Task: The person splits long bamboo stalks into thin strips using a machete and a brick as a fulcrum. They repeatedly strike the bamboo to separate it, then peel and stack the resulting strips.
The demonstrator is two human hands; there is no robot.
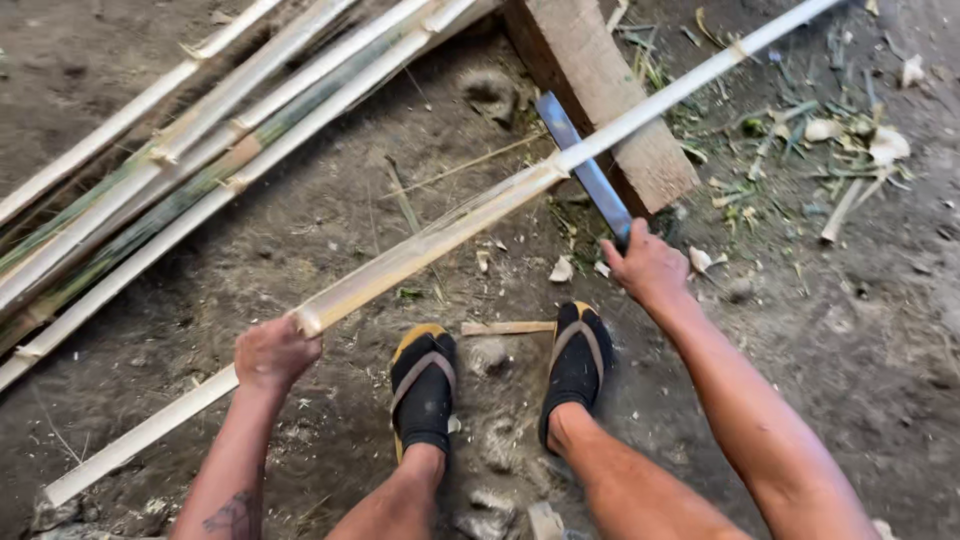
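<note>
I see the bare dirt floor (300, 230) under everything. At the upper left lies a pile of long pale and green bamboo poles (200, 130). One long pale bamboo pole (440, 235) crosses the view diagonally and rests on a thick wooden block (600, 90). My left hand (272, 352) is closed around its lower part. My right hand (648, 268) is closed on the handle of a long blue-grey blade (585, 170), which passes under the pole, touching it near the block. Between my hands stand my feet in black sandals with yellow soles (500, 380).

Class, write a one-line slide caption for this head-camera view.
Left hand grips a bamboo pole resting on a wooden block; right hand holds a blade against it.
</note>
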